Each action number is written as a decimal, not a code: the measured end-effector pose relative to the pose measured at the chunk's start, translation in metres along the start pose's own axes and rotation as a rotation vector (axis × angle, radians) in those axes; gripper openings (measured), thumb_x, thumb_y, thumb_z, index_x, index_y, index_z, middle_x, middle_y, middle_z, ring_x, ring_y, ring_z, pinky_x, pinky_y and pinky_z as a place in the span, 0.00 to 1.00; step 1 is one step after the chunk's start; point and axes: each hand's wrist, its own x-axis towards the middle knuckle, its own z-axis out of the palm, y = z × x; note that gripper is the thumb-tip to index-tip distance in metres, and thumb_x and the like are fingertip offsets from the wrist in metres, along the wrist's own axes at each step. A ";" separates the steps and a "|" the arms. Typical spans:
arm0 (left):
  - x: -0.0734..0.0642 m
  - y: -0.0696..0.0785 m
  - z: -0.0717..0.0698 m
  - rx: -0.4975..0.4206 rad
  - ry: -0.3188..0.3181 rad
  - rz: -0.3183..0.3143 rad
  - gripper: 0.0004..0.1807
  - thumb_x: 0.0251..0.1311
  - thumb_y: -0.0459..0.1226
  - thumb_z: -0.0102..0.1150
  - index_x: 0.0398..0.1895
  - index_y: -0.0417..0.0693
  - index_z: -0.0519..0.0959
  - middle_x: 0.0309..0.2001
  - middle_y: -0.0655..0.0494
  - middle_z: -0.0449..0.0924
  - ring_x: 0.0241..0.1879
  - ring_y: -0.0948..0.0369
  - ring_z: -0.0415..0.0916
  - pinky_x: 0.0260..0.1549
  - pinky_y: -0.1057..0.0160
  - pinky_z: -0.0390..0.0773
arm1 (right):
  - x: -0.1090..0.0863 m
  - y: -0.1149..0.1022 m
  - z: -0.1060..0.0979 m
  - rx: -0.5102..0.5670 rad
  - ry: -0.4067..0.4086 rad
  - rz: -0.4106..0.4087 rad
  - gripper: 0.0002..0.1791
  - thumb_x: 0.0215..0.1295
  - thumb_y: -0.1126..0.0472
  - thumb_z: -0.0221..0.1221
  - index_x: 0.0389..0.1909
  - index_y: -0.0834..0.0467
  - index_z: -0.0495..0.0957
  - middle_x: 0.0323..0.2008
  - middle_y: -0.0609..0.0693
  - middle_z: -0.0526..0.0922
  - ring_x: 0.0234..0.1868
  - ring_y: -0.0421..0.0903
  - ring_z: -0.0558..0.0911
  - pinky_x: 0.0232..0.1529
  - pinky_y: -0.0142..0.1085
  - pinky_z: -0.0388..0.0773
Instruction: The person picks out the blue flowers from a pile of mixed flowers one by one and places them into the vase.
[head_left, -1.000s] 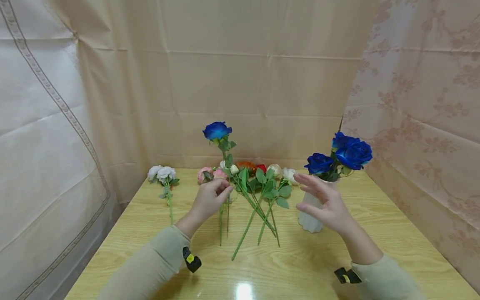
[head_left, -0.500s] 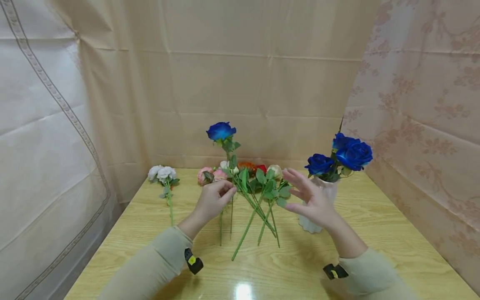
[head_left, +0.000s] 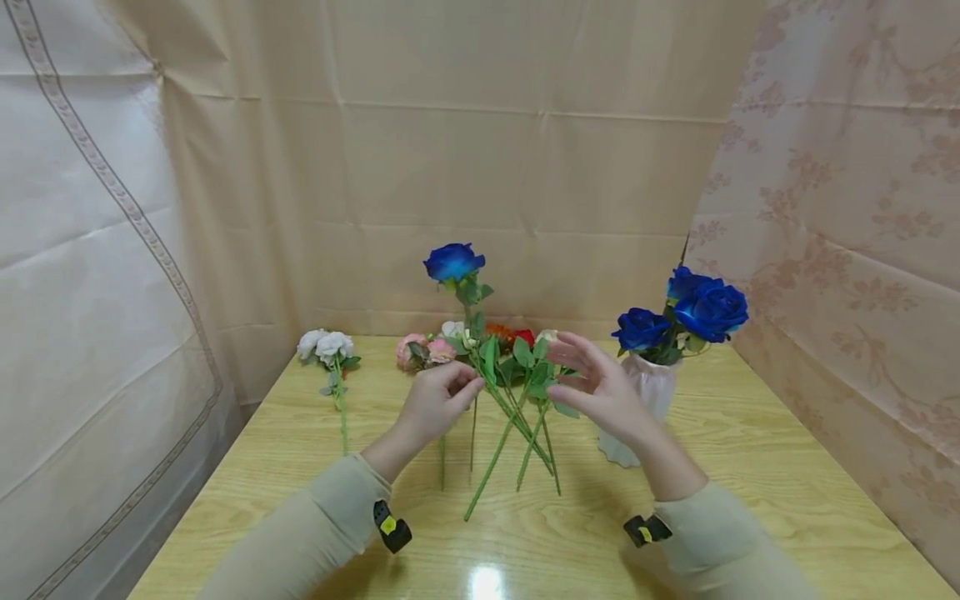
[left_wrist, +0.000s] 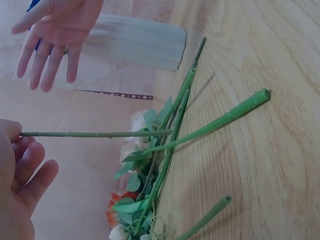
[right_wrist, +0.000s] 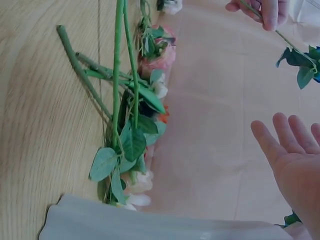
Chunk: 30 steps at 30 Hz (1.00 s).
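A blue rose (head_left: 454, 263) stands upright in my left hand (head_left: 438, 400), its stem pinched between thumb and fingers. In the left wrist view the lower part of that stem (left_wrist: 95, 134) sticks out past the fingertips. My right hand (head_left: 600, 393) is raised to the right of it with fingers spread and nothing held; the right wrist view also shows this palm (right_wrist: 300, 165). Behind the right hand is a white fluted vase (head_left: 654, 385), partly covered by it. Several blue roses (head_left: 708, 308) stand in the vase.
Several flowers lie at the back of the wooden table (head_left: 525, 550): pink ones (head_left: 423, 352), a red one (head_left: 523, 336), an orange one (head_left: 498, 332). Their green stems (head_left: 491, 468) cross toward the front. White flowers (head_left: 325, 344) lie at the left, and curtains hang around.
My left hand has carried the blue rose a little to the right. The right hand has moved left, away from the vase and toward the rose, its fingers still spread.
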 end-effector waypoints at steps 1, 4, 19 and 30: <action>0.000 0.001 0.001 -0.003 -0.001 0.002 0.03 0.69 0.34 0.65 0.35 0.46 0.84 0.24 0.63 0.79 0.21 0.69 0.73 0.20 0.66 0.76 | 0.001 0.000 0.001 0.002 0.003 0.002 0.40 0.67 0.71 0.66 0.77 0.58 0.60 0.70 0.58 0.70 0.69 0.63 0.69 0.62 0.44 0.75; 0.001 0.003 0.003 -0.010 -0.006 0.001 0.03 0.68 0.34 0.65 0.35 0.46 0.84 0.25 0.64 0.80 0.21 0.69 0.73 0.20 0.66 0.76 | 0.005 0.001 0.003 -0.004 0.013 0.007 0.38 0.67 0.70 0.66 0.76 0.58 0.62 0.69 0.58 0.72 0.69 0.62 0.70 0.60 0.39 0.76; 0.003 0.011 0.014 -0.015 -0.056 -0.008 0.04 0.69 0.34 0.64 0.35 0.44 0.84 0.26 0.62 0.80 0.22 0.68 0.73 0.22 0.66 0.76 | 0.021 0.006 0.015 -0.044 0.025 -0.005 0.25 0.68 0.69 0.66 0.64 0.61 0.74 0.56 0.56 0.80 0.58 0.55 0.79 0.52 0.38 0.81; 0.004 0.018 0.020 -0.013 -0.083 0.007 0.04 0.70 0.35 0.64 0.36 0.45 0.84 0.26 0.63 0.80 0.22 0.69 0.73 0.21 0.67 0.76 | 0.025 0.005 0.023 -0.083 0.046 0.053 0.18 0.70 0.62 0.65 0.59 0.57 0.79 0.54 0.58 0.82 0.55 0.51 0.81 0.51 0.37 0.81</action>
